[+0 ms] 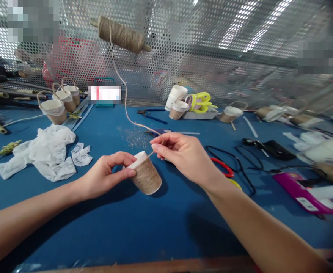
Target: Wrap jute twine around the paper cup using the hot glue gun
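My left hand [109, 172] grips a small paper cup [147, 177] by its rim, thumb outside and fingers reaching into the mouth. Brown twine is wound round most of the cup, which tilts with its white opening up and to the left. Between the thumb and fingertips of my right hand [180, 153] is the twine [126, 102], pinched just above the cup's rim. From there the strand runs up to a spool of twine [121, 34] on a stick at the mesh wall.
White lace [45, 151] lies at left, with finished-looking cups [54, 110] behind it. Pliers [153, 115], more cups [179, 108] and yellow scissors handles [202, 101] stand at the back. Right of my hand are red-handled scissors [223, 167], black cable and a purple box [305, 191].
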`<state>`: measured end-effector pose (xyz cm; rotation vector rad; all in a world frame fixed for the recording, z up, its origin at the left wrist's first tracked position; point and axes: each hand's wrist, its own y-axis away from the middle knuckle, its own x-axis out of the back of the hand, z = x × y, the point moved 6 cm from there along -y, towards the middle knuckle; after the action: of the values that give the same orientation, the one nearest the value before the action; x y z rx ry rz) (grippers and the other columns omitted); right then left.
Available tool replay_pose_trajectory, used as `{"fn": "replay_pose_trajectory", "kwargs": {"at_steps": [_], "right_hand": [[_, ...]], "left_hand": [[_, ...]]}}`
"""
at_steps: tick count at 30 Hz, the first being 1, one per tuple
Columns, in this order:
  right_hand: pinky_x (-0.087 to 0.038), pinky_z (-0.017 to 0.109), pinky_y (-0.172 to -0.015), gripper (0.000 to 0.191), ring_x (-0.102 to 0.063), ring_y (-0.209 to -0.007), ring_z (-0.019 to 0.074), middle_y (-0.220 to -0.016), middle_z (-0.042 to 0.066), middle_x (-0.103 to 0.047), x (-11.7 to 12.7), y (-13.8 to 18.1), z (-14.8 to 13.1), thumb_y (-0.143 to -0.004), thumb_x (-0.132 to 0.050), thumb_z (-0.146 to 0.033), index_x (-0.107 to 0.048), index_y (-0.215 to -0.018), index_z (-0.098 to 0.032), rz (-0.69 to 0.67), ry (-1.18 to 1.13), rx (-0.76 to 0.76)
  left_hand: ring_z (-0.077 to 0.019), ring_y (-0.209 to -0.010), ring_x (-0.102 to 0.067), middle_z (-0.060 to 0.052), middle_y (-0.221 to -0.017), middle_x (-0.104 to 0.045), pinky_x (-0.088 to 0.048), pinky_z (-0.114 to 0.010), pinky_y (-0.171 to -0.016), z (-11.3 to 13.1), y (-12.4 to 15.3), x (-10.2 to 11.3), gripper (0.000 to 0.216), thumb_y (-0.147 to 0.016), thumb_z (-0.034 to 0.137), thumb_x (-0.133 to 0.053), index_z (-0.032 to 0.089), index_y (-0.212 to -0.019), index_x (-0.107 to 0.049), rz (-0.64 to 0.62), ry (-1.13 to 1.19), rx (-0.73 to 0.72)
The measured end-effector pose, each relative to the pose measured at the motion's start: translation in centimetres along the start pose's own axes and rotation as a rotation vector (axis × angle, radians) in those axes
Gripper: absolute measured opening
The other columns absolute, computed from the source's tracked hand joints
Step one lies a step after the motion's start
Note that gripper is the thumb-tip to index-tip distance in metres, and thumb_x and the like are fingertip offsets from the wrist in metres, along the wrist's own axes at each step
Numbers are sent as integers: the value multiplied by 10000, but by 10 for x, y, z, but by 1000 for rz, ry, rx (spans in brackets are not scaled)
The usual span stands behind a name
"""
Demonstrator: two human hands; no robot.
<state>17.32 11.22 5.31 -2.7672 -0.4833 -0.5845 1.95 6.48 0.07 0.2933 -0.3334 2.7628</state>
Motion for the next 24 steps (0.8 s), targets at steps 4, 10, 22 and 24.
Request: {"fn": "replay_pose_trajectory", "kwargs": {"at_steps": [4, 10, 22, 24], "right_hand": [[-481, 215, -544, 68, -545, -542, 71, -659, -16, -617, -1, 4, 3, -737, -634, -213, -625, -771, -155, -1, -18, -13], [-488, 226, -560, 60, -568, -568, 87, -689, -10, -640, -1, 11, 6, -731, -637, -214, -630, -766, -166, 34, -35, -22], [-502, 244, -606, 51, -592, -612, 103, -710, -6, -649, -6, 18, 17, -750, -618, -219, -624, -780, -179, 6, -53, -14], [-508, 255, -628, 50, -604, -643, 112, -726, -3, -653, -7, 18, 18, -756, -615, -221, -623, -786, -182, 2, -58, -17]], "left_hand": [[-188, -966, -562, -95, -1032, -609, -414, -315, -870, 0, 2, -2, 90, -796, 225, -586, 139, -778, -608, -32, 36, 14], [-187, -989, -544, -85, -1021, -602, -397, -316, -893, 3, 4, -4, 82, -787, 199, -593, 140, -731, -605, -52, 83, 41], [-189, -973, -547, -78, -985, -625, -426, -300, -843, 6, 2, -7, 89, -786, 188, -601, 152, -706, -614, -84, 118, 35], [-195, -970, -550, -81, -984, -630, -428, -308, -844, 6, 3, -7, 93, -785, 200, -606, 151, -706, -618, -86, 126, 36]]}}
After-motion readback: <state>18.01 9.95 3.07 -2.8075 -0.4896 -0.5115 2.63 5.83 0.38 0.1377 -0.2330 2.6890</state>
